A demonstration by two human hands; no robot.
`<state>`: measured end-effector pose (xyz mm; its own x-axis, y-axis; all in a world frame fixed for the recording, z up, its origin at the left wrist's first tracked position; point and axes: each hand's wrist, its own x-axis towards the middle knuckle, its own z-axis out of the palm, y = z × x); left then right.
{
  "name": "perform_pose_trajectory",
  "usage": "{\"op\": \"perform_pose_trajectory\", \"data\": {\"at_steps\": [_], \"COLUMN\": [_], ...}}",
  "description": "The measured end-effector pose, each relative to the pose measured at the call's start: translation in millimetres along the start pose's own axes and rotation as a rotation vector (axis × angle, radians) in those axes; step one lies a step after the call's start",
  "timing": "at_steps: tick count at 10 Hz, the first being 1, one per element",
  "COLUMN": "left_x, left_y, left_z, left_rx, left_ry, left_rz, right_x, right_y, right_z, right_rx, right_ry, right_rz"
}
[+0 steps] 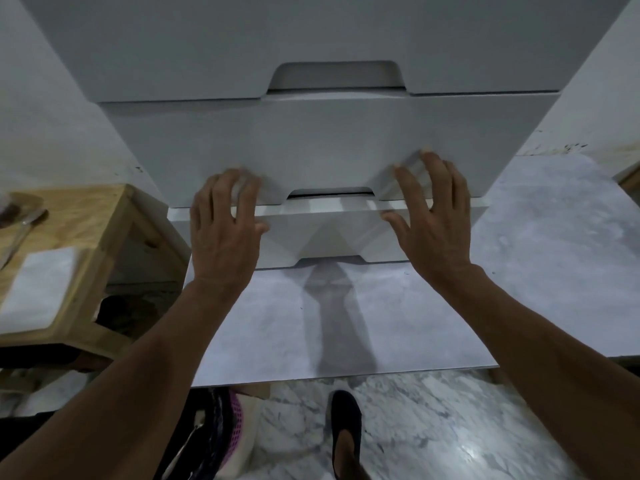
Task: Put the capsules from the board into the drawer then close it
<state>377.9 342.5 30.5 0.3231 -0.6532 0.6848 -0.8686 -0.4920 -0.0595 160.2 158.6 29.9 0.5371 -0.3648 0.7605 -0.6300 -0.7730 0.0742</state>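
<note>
A white drawer unit stands on a marble-patterned tabletop (536,271). The middle drawer (311,150) fills the centre of the view, with another drawer front (329,240) below it. My left hand (223,237) lies with straight fingers against the left part of the middle drawer's front, reaching down over the lower one. My right hand (433,216) presses flat on the right part of the same front. The fingertips are blurred. No capsules are visible, and the drawer's inside is hidden. A white board (45,285) lies on the wooden stool at the left.
A wooden stool (104,244) stands left of the table, with a glass and a spoon (20,230) at its far end. A top drawer (311,46) sits above. Below the table edge are a marble floor and my foot in a black shoe (346,431).
</note>
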Motion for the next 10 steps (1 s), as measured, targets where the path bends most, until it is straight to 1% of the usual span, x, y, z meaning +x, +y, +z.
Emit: {"op": "perform_pose_trajectory", "data": {"at_steps": [2,4,5,6,8,9,10], "left_x": [4.7,5.8,5.5,5.0,4.3,4.7,0.7], "left_y": [-12.6,-13.7,-16.2,-17.0,-13.1,-12.9,-8.5], "left_z": [18.9,36.6,42.7,41.7,24.6,4.4,-21.4], "left_rx": [0.055,0.064,0.073,0.091,0.108,0.082,-0.014], "left_ry": [-0.021,0.125,0.163,0.158,0.043,-0.105,-0.095], "left_rz": [0.063,0.076,0.098,0.100,0.085,0.095,0.095], "right_x": [-5.1,-6.1,-7.1,-8.5,-7.0,-7.8,-6.7], "right_y": [-0.3,0.2,1.0,1.2,-3.5,-7.1,-13.5], "right_z": [14.8,35.1,43.1,43.3,28.7,9.9,-14.8], "right_rx": [-0.019,-0.059,-0.075,-0.099,-0.109,-0.075,0.055], "right_ry": [-0.004,0.025,0.037,0.029,-0.038,-0.146,-0.206], "right_rz": [-0.002,0.003,0.019,0.013,0.035,0.043,0.087]}}
